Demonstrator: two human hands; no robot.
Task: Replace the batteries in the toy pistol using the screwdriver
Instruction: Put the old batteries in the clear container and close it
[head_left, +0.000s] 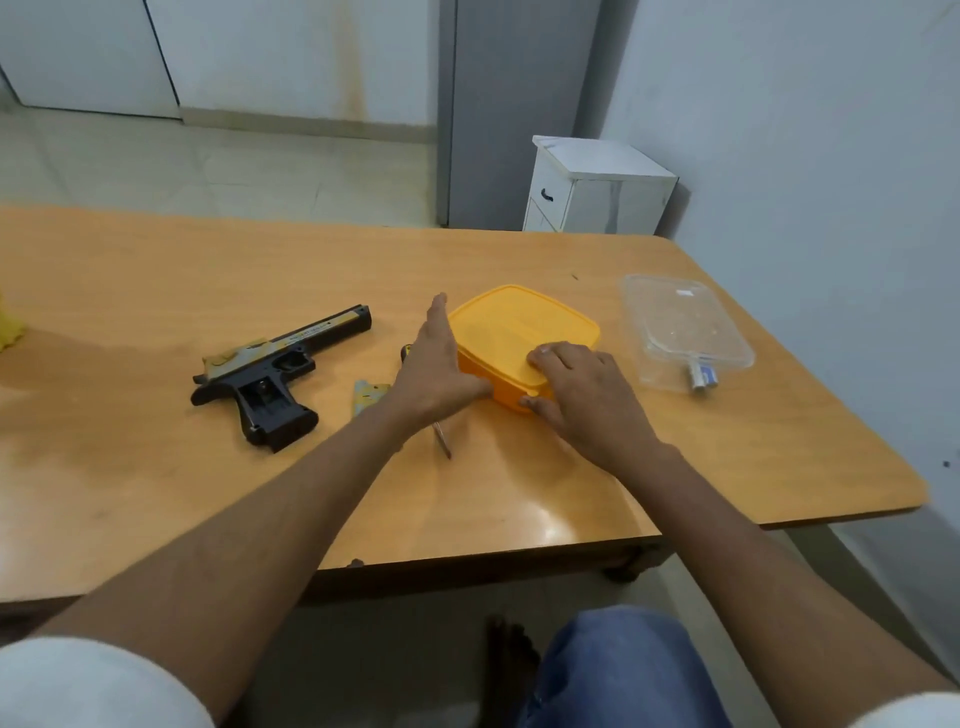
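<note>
Your two hands, left flat, right curled, hold one yellow box; one toy pistol lies left of it, two batteries right.

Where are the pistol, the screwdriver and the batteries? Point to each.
pistol (270, 376): head view, on the dark frame above the grip.
screwdriver (443, 441): head view, on the metal shaft showing below the left wrist.
batteries (701, 375): head view, on the cells in the clear tray's near corner.

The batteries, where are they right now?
In the head view, the batteries lie at the table's right, in the clear tray's near edge, right of the yellow box.
</note>
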